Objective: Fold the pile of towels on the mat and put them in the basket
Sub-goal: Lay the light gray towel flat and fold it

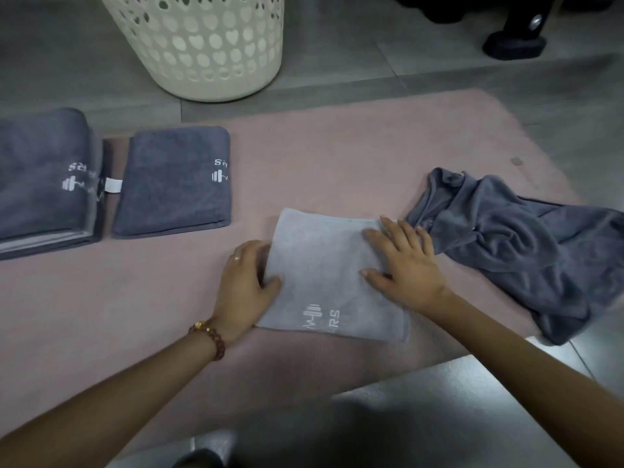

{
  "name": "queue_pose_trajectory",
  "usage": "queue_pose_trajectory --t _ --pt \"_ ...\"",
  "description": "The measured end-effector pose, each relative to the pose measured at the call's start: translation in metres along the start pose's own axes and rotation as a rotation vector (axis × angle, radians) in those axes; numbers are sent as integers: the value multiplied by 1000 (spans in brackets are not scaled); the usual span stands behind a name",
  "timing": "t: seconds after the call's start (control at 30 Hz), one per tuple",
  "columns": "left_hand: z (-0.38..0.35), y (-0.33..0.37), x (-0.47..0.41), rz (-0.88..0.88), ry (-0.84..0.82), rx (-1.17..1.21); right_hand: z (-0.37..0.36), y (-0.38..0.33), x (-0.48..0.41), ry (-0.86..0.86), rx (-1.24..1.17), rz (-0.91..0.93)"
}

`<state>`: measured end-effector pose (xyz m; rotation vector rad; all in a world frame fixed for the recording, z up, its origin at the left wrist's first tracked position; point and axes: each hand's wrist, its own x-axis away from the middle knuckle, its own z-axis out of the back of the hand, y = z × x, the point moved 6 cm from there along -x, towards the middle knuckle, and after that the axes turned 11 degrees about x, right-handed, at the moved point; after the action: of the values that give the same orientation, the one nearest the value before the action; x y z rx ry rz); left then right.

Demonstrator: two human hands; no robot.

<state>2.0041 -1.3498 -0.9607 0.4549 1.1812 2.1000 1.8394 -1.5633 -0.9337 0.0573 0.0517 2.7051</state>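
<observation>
A light grey towel (324,265), folded into a rectangle with a white dumbbell logo, lies in the middle of the pink mat (337,146). My left hand (244,285) holds its left edge, thumb on top and fingers tucked under. Flat on the towel's right side rests my right hand (405,261), fingers spread. A crumpled dark grey towel (520,244) lies to the right on the mat. Left of centre sits a folded dark grey towel (172,184), and a stack of folded towels (44,184) sits at the far left. The cream perforated basket (202,45) stands beyond the mat.
Grey floor tiles surround the mat. A black stand foot (515,45) sits at the top right. The mat's near edge runs diagonally at the lower right, with shiny floor beyond it.
</observation>
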Motion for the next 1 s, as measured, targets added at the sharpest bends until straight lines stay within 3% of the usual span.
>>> queue_pose_trajectory --t 0.07,0.13,0.23,0.37,0.43,0.5,0.57,0.67,0.77,0.87,0.93,1.0 --pt "4 -4 -13 196 28 140 17 -9 2 142 -53 0" --pt "-3 -3 -20 244 -44 20 27 -22 5 186 -131 7" --pt "-13 -1 -26 298 -49 -51 27 -39 11 121 -226 23" --pt "-20 4 -35 380 -125 55 15 -44 21 -40 -432 -140" --pt "-21 18 -43 284 -173 81 5 -47 28 -237 -642 -234" --pt "-25 30 -48 267 -189 266 -5 -57 47 -622 -878 -343" --pt "-25 39 -56 313 -145 458 -6 -67 71 -942 -951 -377" --pt "-18 59 -73 227 -201 496 -15 -66 99 -1080 -1045 -539" --pt "-13 92 -78 -3 -374 400 -23 -72 112 -983 -1440 -818" --pt "-9 133 -72 -150 -372 413 -22 -92 113 -602 -2027 -1143" --pt "-1 162 -66 -216 -326 481 -17 -105 107 -390 -2224 -1143" --pt "17 189 -63 -276 -241 520 -3 -114 95 -307 -2328 -1043"
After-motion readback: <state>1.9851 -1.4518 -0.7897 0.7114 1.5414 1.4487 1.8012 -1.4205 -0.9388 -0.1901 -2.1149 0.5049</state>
